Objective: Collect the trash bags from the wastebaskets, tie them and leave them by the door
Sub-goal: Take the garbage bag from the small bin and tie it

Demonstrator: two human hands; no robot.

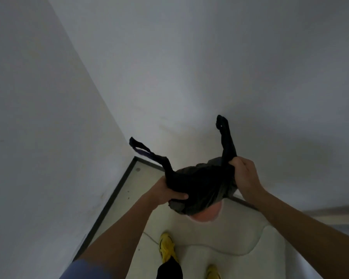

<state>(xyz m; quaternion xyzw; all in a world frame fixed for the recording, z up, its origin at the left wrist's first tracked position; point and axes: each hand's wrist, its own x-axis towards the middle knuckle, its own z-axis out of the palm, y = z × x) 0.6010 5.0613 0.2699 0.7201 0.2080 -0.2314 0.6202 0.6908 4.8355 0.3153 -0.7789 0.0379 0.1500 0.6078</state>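
Note:
A black trash bag [201,184] hangs in the air in front of me, held at the corner of two white walls. My left hand [167,191] grips its left side below one handle loop, which sticks up and to the left. My right hand [244,176] is closed on the right side at the base of the other handle, which points straight up. Beneath the bag a pink wastebasket [208,215] shows only as a strip of rim; the bag hides the rest.
White walls [169,77] meet in a corner just behind the bag, with a dark baseboard [113,196] along the floor. The pale tiled floor [220,238] lies below. My yellow shoes [166,246] stand close under the wastebasket.

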